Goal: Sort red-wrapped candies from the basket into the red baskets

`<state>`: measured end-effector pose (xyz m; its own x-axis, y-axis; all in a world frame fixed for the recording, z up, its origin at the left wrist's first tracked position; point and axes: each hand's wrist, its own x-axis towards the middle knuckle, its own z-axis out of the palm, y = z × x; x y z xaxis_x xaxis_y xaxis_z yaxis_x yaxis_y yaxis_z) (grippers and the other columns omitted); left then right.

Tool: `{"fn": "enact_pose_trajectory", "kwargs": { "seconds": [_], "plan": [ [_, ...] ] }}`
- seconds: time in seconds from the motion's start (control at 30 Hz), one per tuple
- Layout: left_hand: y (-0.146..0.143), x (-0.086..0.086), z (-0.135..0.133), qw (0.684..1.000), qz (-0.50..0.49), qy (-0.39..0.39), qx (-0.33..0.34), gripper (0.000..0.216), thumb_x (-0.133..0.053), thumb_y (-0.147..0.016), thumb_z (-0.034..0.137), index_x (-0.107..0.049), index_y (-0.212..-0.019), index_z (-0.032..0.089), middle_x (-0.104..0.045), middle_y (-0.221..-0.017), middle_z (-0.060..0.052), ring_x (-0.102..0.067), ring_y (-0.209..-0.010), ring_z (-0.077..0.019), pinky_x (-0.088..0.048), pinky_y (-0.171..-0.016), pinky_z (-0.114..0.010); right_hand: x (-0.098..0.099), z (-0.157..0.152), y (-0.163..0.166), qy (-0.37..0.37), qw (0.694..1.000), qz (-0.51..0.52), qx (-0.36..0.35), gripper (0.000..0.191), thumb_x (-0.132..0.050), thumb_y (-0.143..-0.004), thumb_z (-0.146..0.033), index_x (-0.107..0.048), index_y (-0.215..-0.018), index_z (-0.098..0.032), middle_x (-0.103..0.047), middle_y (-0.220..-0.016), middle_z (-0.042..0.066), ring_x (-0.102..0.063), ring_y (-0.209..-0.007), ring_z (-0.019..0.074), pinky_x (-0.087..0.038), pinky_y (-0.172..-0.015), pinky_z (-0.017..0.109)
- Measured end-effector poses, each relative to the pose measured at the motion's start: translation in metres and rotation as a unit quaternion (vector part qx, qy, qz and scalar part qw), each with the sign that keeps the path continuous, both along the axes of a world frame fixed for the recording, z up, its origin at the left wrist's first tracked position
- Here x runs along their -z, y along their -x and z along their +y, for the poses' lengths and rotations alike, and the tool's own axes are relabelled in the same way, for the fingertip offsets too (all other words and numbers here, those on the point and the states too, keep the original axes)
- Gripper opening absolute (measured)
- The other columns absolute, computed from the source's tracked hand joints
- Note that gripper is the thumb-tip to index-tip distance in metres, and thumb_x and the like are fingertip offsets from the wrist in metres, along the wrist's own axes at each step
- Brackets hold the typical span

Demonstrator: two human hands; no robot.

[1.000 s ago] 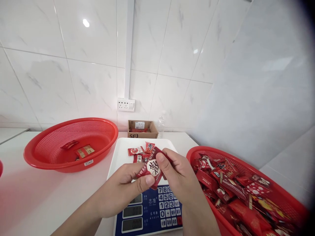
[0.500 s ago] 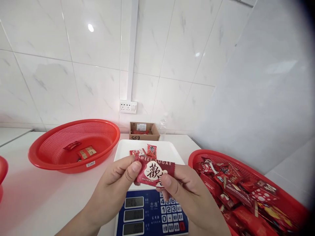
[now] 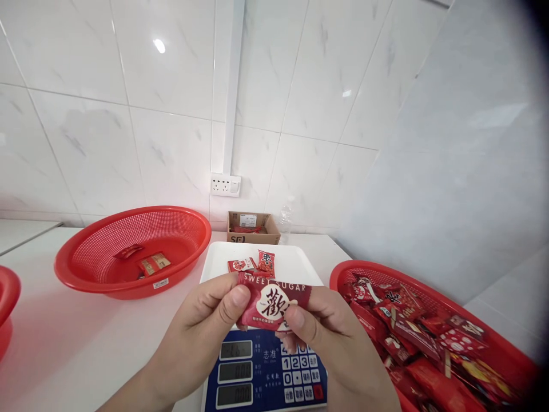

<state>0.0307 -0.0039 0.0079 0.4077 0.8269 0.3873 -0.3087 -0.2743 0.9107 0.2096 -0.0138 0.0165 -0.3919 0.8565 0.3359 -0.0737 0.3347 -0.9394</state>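
Presently the left hand (image 3: 201,337) and right hand (image 3: 330,337) each pinch one end of a red candy packet (image 3: 270,303), held level above the scale (image 3: 261,366). Candy-filled red basket (image 3: 433,355) sits just right on the table (image 3: 86,343).

Scale (image 3: 266,372) keypad partly hidden behind right hand (image 3: 330,337); bottom cut by frame edge. Red basket (image 3: 6,297) at table's left edge cropped. Candy packet (image 3: 272,300) small print unreadable. Cardboard box (image 3: 253,228) contents unclear.
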Motion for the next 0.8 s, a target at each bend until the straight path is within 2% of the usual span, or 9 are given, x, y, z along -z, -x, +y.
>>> {"fn": "enact_pose_trajectory", "kwargs": {
  "seconds": [0.13,0.23,0.37,0.43,0.5,0.57,0.7,0.8],
  "plan": [
    [0.003,0.001,0.004,0.996,0.036,-0.048,-0.064,0.038,-0.054,-0.094,0.045,-0.055,-0.065,0.019,-0.059,-0.068,0.001,-0.051,-0.064,-0.0122,-0.044,-0.060,-0.023,-0.004,0.003,0.001,-0.031,0.997,0.008,0.063,0.019,-0.066,-0.087,-0.041,-0.065,-0.084,-0.023,-0.054,-0.064,-0.005,-0.046,-0.055,0.0074,-0.038,-0.049,0.017],
    [0.004,0.003,0.008,0.993,0.062,-0.049,-0.082,0.042,-0.054,-0.090,0.054,-0.057,-0.067,0.019,-0.055,-0.064,0.002,-0.050,-0.062,-0.0109,-0.043,-0.059,-0.021,-0.003,0.008,0.003,-0.096,0.988,-0.009,0.119,0.005,-0.062,-0.091,-0.030,-0.065,-0.088,-0.027,-0.056,-0.065,-0.006,-0.049,-0.057,0.0077,-0.040,-0.050,0.016],
    [0.001,0.003,0.012,0.998,0.009,0.065,0.020,0.054,-0.040,-0.086,0.072,-0.058,-0.087,0.021,-0.060,-0.062,0.002,-0.057,-0.056,-0.0125,-0.047,-0.053,-0.023,0.005,0.013,0.003,-0.251,0.949,-0.026,0.189,0.024,-0.058,-0.091,-0.013,-0.067,-0.099,-0.034,-0.064,-0.094,-0.002,-0.059,-0.079,0.0108,-0.049,-0.063,0.020],
    [0.000,0.000,0.013,0.990,-0.049,0.122,0.053,0.046,-0.047,-0.086,0.068,-0.057,-0.093,0.023,-0.063,-0.062,0.002,-0.059,-0.055,-0.0124,-0.049,-0.050,-0.022,0.008,0.013,0.003,-0.287,0.938,-0.030,0.194,0.032,-0.056,-0.089,-0.006,-0.069,-0.098,-0.035,-0.063,-0.104,-0.001,-0.060,-0.094,0.0128,-0.051,-0.074,0.023],
    [-0.001,-0.002,0.012,0.985,-0.084,0.143,0.053,0.030,-0.063,-0.086,0.053,-0.056,-0.092,0.024,-0.065,-0.065,0.004,-0.060,-0.056,-0.0101,-0.051,-0.052,-0.020,0.008,0.013,0.003,-0.291,0.936,-0.034,0.195,0.036,-0.055,-0.087,-0.002,-0.071,-0.094,-0.034,-0.063,-0.107,-0.001,-0.060,-0.103,0.0141,-0.051,-0.084,0.026],
    [-0.002,-0.005,0.011,0.986,-0.091,0.136,0.043,0.023,-0.072,-0.083,0.040,-0.057,-0.091,0.024,-0.064,-0.067,0.006,-0.060,-0.058,-0.0077,-0.053,-0.055,-0.018,0.007,0.012,0.004,-0.279,0.940,-0.023,0.197,0.034,-0.055,-0.088,-0.004,-0.072,-0.092,-0.033,-0.063,-0.109,0.000,-0.061,-0.102,0.0151,-0.052,-0.084,0.028],
    [-0.001,-0.004,0.009,0.993,-0.078,0.088,0.011,0.014,-0.068,-0.087,0.034,-0.059,-0.093,0.025,-0.065,-0.071,0.007,-0.057,-0.062,-0.0053,-0.051,-0.058,-0.014,0.006,0.013,0.008,-0.205,0.952,0.085,0.212,0.024,-0.049,-0.098,-0.022,-0.069,-0.105,-0.033,-0.064,-0.109,0.002,-0.061,-0.071,0.0113,-0.052,-0.056,0.023],
    [-0.002,-0.001,0.006,0.995,-0.071,0.068,-0.017,0.011,-0.067,-0.089,0.030,-0.059,-0.093,0.026,-0.065,-0.073,0.007,-0.055,-0.062,-0.0042,-0.047,-0.058,-0.012,0.008,0.016,0.008,-0.153,0.961,0.135,0.188,0.025,-0.044,-0.099,-0.041,-0.066,-0.109,-0.032,-0.068,-0.092,0.002,-0.056,-0.060,0.0107,-0.045,-0.046,0.019]
  ]
}}
